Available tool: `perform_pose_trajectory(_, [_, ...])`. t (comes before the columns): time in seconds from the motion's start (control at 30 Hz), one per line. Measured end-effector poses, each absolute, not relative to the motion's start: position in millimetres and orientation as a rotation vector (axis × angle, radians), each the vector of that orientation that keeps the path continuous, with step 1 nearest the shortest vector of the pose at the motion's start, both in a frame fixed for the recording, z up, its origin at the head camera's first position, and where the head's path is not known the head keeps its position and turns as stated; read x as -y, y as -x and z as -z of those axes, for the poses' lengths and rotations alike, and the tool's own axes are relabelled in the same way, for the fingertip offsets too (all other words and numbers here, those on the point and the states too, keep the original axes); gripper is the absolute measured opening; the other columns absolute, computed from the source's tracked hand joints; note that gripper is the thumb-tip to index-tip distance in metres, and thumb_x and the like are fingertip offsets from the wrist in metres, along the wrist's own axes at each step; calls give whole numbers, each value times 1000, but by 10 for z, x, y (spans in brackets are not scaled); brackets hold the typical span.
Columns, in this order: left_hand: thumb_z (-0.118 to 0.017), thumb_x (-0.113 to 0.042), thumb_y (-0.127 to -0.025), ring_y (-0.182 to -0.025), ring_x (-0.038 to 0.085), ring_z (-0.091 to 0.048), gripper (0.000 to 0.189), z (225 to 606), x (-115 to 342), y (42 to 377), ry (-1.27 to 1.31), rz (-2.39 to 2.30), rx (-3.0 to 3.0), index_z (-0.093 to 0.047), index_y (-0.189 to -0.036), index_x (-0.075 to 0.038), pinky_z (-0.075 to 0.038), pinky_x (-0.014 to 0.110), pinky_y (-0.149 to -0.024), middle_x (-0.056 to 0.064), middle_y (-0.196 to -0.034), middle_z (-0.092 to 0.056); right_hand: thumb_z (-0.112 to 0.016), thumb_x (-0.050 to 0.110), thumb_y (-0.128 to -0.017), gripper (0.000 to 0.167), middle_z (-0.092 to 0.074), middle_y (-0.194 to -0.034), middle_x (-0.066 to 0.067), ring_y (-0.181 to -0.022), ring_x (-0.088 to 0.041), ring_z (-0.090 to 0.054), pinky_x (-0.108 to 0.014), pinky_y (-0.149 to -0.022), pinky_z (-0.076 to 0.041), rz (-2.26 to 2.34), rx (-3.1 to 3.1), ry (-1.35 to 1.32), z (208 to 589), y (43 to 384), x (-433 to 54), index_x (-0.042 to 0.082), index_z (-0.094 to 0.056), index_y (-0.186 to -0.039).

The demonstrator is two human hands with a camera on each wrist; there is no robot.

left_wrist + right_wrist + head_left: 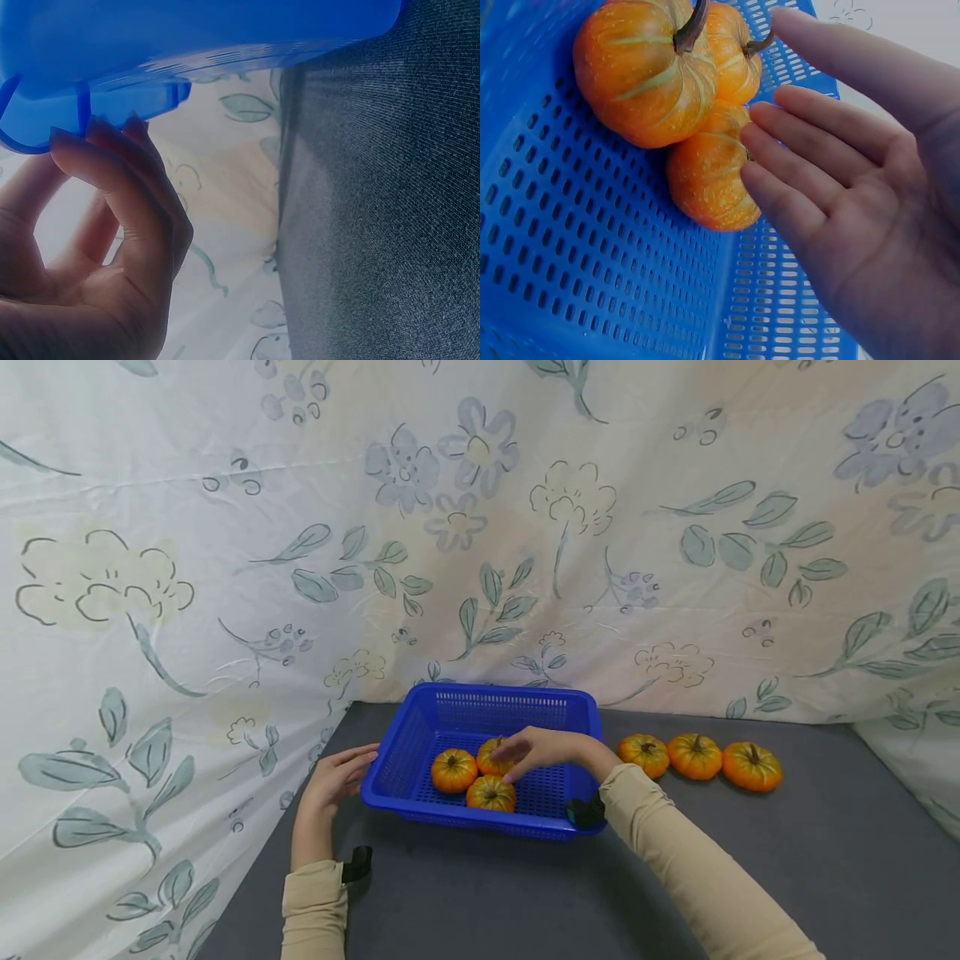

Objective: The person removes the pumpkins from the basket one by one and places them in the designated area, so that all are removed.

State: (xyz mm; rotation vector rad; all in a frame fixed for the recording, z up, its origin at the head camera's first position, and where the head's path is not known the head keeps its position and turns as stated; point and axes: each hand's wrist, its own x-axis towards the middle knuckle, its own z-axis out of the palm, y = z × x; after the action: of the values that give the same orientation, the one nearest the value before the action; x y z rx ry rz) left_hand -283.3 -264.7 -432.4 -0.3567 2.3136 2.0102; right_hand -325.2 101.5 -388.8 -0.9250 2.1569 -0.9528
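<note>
A blue plastic basket (480,825) with slotted walls stands on the dark table. Inside it, three small orange pumpkins sit close together: one at left (453,771), one in front (491,794) and one behind (487,752), partly hidden. My left hand (337,781) holds the basket's left rim; in the left wrist view its bent fingertips (64,142) meet the rim's underside. Over the pumpkins hovers my right hand (546,750), its fingers extended and nothing in its grasp. The right wrist view shows its palm (870,217) beside the pumpkins, the fingertips near one of them.
Three more pumpkins stand in a row right of the basket: a near one (645,755) partly behind the right wrist, a middle one (695,756) and a far right one (752,767). A floral cloth (480,568) hangs behind the dark tabletop (480,893).
</note>
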Motion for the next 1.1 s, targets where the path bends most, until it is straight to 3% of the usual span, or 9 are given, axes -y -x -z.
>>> perform_pose_trajectory(0.7, [-74, -37, -86, -89, 6, -68, 58, 4319, 2658, 2825, 343, -1978, -2326, -59, -135, -9, -54, 27, -76, -9, -107, -70, -64, 23, -96, 61, -41, -154, -11, -143, -27, -39, -43, -115, -35, 807, -2070, 863, 3921, 3250, -872, 5, -39, -149])
perform_pose_trajectory(1.1, [-74, -36, -86, -88, 6, -69, 57, 4321, 2661, 2834, 349, -1993, -2312, -59, -134, -8, -55, 27, -75, -10, -105, -71, -66, 22, -94, 57, -42, -153, -10, -143, -27, -39, -42, -114, -36, 770, -2013, 761, 3980, 3282, -889, 8, -46, -145])
